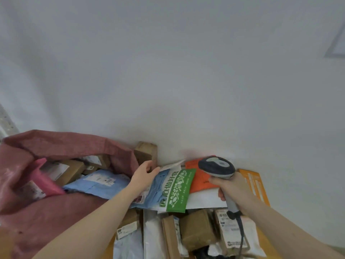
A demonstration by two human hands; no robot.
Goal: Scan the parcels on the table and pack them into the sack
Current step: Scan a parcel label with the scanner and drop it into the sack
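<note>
A dark red woven sack (46,217) lies open at the left, with several parcels inside, among them a light blue bag (93,184) and a pink bag (43,182). My left hand (144,174) grips the far edge of a light blue mailer (158,186) at the sack's mouth. Beside that mailer lies a green and white printed bag (179,189). My right hand (230,186) holds a grey barcode scanner (217,167) by its handle, its head over an orange envelope (200,179).
Brown cardboard boxes (197,228) and white poly bags (153,234) crowd the table's near side. A small brown box (146,152) stands against the white wall. The scanner cable (241,232) hangs down over the parcels. An orange strip of table (255,184) shows at the right.
</note>
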